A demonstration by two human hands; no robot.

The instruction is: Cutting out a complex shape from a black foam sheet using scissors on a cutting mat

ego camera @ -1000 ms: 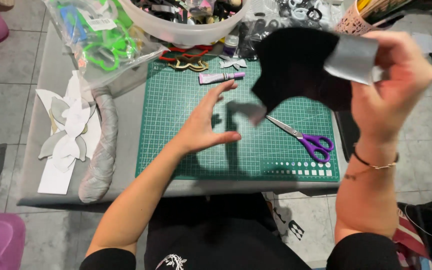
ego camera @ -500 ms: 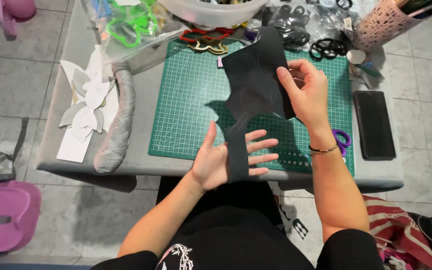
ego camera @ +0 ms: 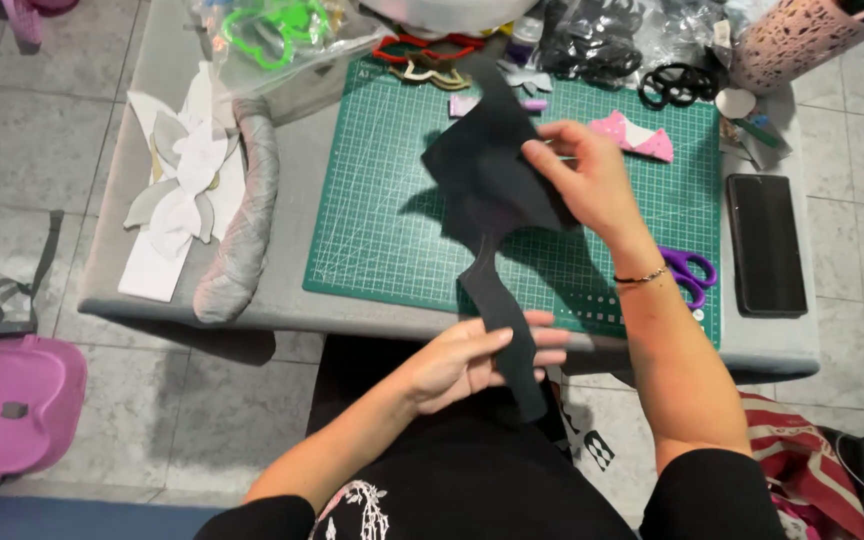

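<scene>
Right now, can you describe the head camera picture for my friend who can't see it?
A person holds a black cut-out sheet over a green cutting mat, the right hand pinching its wide top and the left hand holding its narrow bottom strip. Purple scissors and a black phone lie to the right; white petal shapes lie to the left on the grey table.

I see a black foam sheet [ego camera: 492, 190], wide on top, narrowing to a curved strip, raised above the worktop [ego camera: 292, 180].

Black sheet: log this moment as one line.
left hand: holds black sheet low end | right hand: pinches top edge | below: green mat | scissors: on mat
</scene>
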